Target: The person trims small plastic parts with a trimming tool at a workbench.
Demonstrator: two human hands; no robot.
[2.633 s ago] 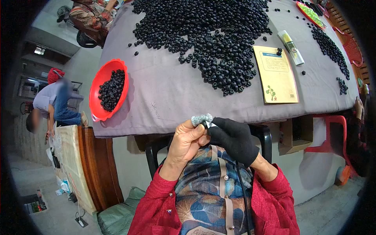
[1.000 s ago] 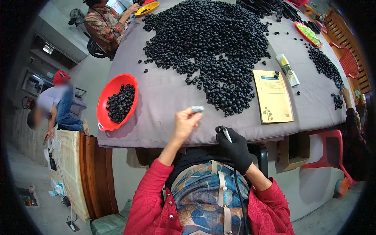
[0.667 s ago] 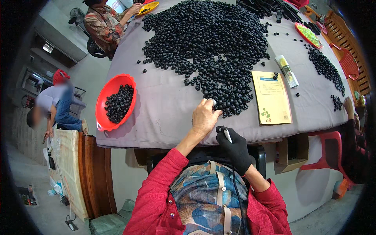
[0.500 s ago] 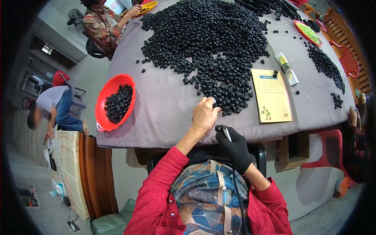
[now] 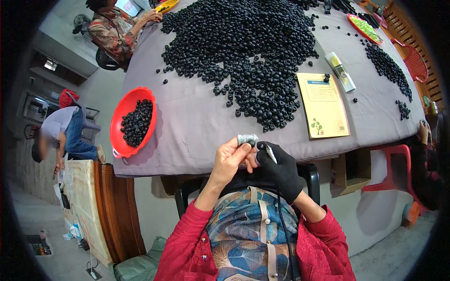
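Observation:
My bare left hand (image 5: 227, 161) is closed in a pinch on a small round black bead (image 5: 251, 143) just past the table's near edge. Silvery wrapping (image 5: 246, 138) covers its index fingertip. Close beside it, my right hand (image 5: 285, 174), in a black glove, is wrapped around a slim pale pen-like tool (image 5: 271, 153) with a dark cord running down. The tool's tip points toward the bead; whether they touch I cannot tell. Ahead lies a large heap of similar black beads (image 5: 243, 51). At the left, a red scalloped basket (image 5: 118, 122) holds more of them.
A yellow booklet (image 5: 323, 110) and a white-and-yellow box (image 5: 341, 71) lie right of the heap. Farther right are more beads (image 5: 386, 70) and a red-rimmed tray (image 5: 365, 29). One person (image 5: 115, 35) sits at the far left, another (image 5: 70, 131) bends over beyond the basket.
My left hand has drawn back from the heap's near edge toward me with a bead in its fingers, meeting my right hand. The tool has stayed in the right hand.

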